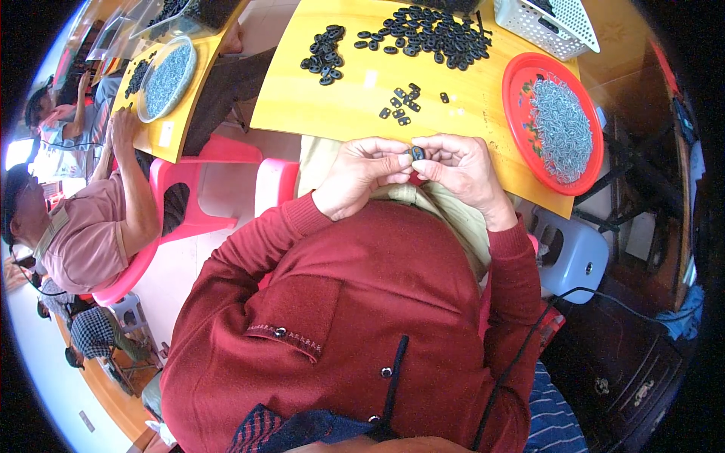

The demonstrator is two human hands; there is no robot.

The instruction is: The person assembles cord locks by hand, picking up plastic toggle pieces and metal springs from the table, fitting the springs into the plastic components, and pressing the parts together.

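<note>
My left hand (361, 172) and my right hand (459, 167) meet at the near edge of a yellow table (332, 109). Together they pinch one small black oval part (417, 153) between the fingertips. Both sleeves are dark red. A few small black parts (402, 102) lie loose on the table just beyond my hands. Farther back sits a small heap of black oval parts (325, 53) and a much larger heap (434, 34). To the right a red round tray (553, 121) holds a mound of small grey metal pieces.
A white perforated basket (555, 23) stands at the far right corner. A second yellow table (162, 128) on the left carries a clear dish of grey pieces (168, 75). A person in a pink shirt (91, 234) sits there on a pink chair (189, 196). A grey stool (578, 260) stands at right.
</note>
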